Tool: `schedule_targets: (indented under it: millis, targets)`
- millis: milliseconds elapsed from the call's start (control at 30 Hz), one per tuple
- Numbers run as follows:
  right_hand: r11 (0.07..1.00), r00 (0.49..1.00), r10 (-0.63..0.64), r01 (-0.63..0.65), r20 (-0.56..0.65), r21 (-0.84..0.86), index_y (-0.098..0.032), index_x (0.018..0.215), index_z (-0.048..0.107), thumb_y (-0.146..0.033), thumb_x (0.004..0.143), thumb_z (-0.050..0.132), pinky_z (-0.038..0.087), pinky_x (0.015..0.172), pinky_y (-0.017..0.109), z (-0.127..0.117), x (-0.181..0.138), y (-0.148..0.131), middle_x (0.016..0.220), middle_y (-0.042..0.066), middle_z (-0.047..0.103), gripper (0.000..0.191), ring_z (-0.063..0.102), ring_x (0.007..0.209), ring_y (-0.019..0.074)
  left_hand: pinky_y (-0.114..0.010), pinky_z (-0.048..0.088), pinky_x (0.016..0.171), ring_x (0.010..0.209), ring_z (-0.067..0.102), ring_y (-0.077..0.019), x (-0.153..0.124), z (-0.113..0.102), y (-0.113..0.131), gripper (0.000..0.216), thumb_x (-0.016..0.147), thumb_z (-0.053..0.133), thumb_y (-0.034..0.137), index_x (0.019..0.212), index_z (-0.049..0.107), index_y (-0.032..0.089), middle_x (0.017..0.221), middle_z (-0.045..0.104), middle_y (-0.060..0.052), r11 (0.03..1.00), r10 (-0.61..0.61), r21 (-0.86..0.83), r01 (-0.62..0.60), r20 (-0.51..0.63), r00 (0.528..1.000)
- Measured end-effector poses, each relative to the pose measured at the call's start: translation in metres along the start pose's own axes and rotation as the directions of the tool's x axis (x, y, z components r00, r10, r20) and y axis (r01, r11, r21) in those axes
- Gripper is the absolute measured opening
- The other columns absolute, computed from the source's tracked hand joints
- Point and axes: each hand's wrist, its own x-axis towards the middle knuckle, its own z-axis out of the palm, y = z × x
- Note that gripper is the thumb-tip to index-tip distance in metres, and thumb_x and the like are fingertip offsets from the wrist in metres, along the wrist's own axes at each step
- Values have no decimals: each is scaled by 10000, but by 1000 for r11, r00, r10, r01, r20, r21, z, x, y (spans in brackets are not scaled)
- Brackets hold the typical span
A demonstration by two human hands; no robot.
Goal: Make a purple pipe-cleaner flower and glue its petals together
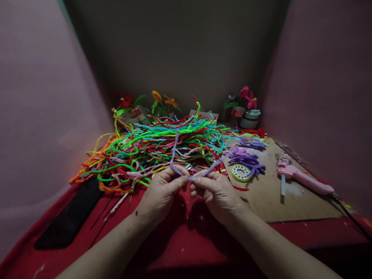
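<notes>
Hands close together, left hand (162, 190) and right hand (216, 190) each pinching purple pipe cleaner (173, 155), pile (151, 149) behind, glue gun (302, 179) right.

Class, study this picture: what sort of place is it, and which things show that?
Likely a home craft corner: a heap of many-coloured fuzzy pipe cleaners, a pink plastic glue gun on a brown cardboard sheet, and finished pipe-cleaner flowers at the back.

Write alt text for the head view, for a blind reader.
The left hand and right hand pinch a lilac pipe cleaner over a red cloth. Behind lies a multicoloured heap; a pink glue gun lies on cardboard.
</notes>
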Motion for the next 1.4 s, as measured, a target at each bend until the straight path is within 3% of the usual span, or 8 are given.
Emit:
schedule_targets:
  millis: [333,433,500,600,700,867,1267,1400]
  targets:
    - [990,992,-59,44,-107,-134,-126,655,623,-184,622,681,428,501,217,-5,2,-3,565,0,599,88,531,488,87,-194,393,553,578,482,-74,4,-7,3,166,763,576,311,806,550,153,690,524,14,995,-80,-65,73,-112,990]
    - [982,984,-109,85,-141,-167,-127,662,613,-188,599,699,426,477,220,-7,7,-21,555,2,600,123,543,481,100,-196,376,512,583,494,-93,12,-23,15,228,758,545,369,853,547,161,726,547,4,988,-29,145,55,-180,983]
    - [975,980,-140,113,-139,-190,-130,672,611,-195,600,704,429,486,216,-6,13,-34,565,6,607,134,555,497,102,-229,400,577,658,520,-130,15,-33,20,207,754,536,356,821,554,161,748,563,-12,828,9,558,47,-96,995]
    - [969,980,-168,146,-102,-198,-129,681,613,-218,624,698,442,519,218,-6,23,-44,586,10,616,136,560,514,97,-293,412,700,782,535,-183,16,-41,16,133,754,513,292,820,545,181,833,585,-38,330,-31,940,-83,99,995]
    - [957,975,-214,196,-65,-216,-130,693,622,-236,649,686,457,551,230,-11,29,-40,619,18,631,131,574,539,102,-327,399,789,926,521,-221,16,-42,3,172,769,459,210,922,528,173,971,580,-90,-26,-48,982,-187,186,981]
    - [944,959,-255,219,-125,-246,-142,699,622,-249,652,688,467,543,235,-25,31,-32,615,15,643,135,583,537,110,-349,400,764,902,517,-242,23,-43,-12,231,815,364,181,982,520,143,958,565,-134,-300,-9,939,-166,171,985]
    - [932,944,-304,266,-131,-245,-141,697,606,-240,673,664,472,562,239,-28,31,-40,620,4,629,117,577,537,100,-295,404,801,966,534,-197,27,-71,9,343,824,363,233,1157,432,187,1074,573,-90,-17,-64,956,-294,292,954]
    - [926,946,-299,256,-125,-276,-139,721,606,-261,679,663,476,564,241,-29,32,-40,639,9,632,141,583,554,106,-315,411,820,992,522,-207,15,-63,17,379,834,296,174,1187,433,185,1097,554,-98,-58,17,941,-332,333,943]
